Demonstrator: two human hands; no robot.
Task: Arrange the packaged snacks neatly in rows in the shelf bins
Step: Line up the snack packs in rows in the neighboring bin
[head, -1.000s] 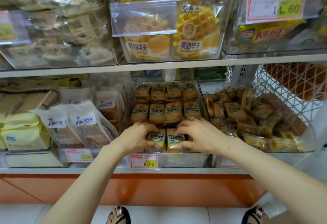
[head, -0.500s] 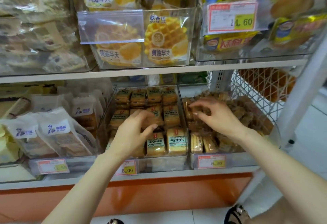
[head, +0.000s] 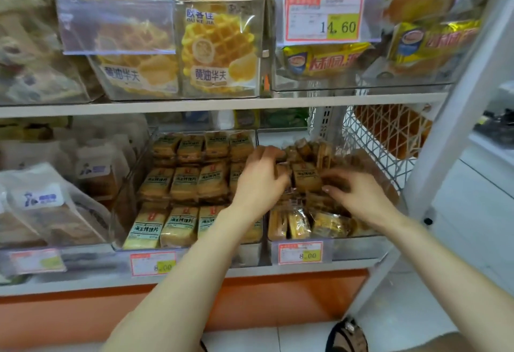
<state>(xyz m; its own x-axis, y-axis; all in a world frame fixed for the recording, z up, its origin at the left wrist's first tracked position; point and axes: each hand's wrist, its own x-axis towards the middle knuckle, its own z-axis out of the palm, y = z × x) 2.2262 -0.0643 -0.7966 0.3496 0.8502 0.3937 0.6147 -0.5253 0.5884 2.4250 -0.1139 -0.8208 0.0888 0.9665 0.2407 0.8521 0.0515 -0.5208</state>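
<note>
At the upper left of the frame, a clear bin of pale packets [head: 33,45] sits on the top shelf, too blurred to read. Below it, at the lower left, white bags with blue labels [head: 41,198] lean in their own bin on the lower shelf. Further right on the top shelf, waffle packets [head: 219,51] stand upright behind a clear front.

Under them, at the centre of the frame, the middle bin [head: 130,190] holds flat tan snack packets [head: 180,184] laid in tidy rows with their labels facing up. A price tag reading 8.00 [head: 153,264] hangs on its front. The left hand [head: 260,182] extends over the wall between this bin and the next. Its forearm crosses the front row, and its fingers bend down onto the back-left packets of the neighbouring bin. That part is blurred, so I cannot tell whether it grips one.

Right of centre, the right bin [head: 358,248] holds jumbled packets [head: 306,221] of the same brown kind, lying at all angles. One labelled packet [head: 306,179] stands up between the two hands. The right hand [head: 358,198] lies palm down on the pile, clasping nothing, its fingers loose and nearly straight with the tips at that packet's right edge. A second price tag [head: 300,253] hangs on this bin's front. Above, a tag reading 14.60 [head: 324,18] fronts yellow bags [head: 328,59].

At the far right, white wire mesh [head: 370,140] closes the shelf's side beside a white post [head: 459,129]. A sandal [head: 347,335] shows at the bottom edge.
</note>
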